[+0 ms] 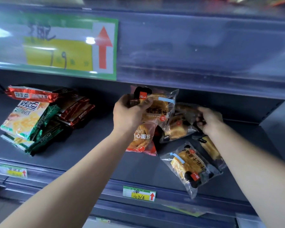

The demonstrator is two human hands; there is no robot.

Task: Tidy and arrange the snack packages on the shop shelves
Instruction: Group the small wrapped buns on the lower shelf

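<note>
Snack packages [39, 119] in red and green foil sit in a loose, uneven stack at the left of the dark grey shelf [89, 145]; the top red one lies flat across the rest, and the green ones lean out toward the near edge. Above them, on the rail of the upper shelf, hangs a large green and yellow price card [69, 46] with a red arrow pointing up; a small price label [12, 171] is fixed on the near rail below the stack.

Toward the middle, the left hand [130, 112] is raised off the shelf with thumb and fingers clamped on the top edge of a clear bread pack [160, 107]; just under it, a red bread pack [143, 139] lies on the shelf, partly hidden by the wrist. A second price label [139, 194] is on the near rail below.

Right of that, the right hand [209, 120] has its fingers curled on the far end of another clear bag of bread [178, 127], which rests tilted against the held one; a dark bread pack [210, 148] lies beneath the right forearm; nearest the shelf's front edge, a clear layered-bread pack [189, 168] lies askew, one corner overhanging the rail.
</note>
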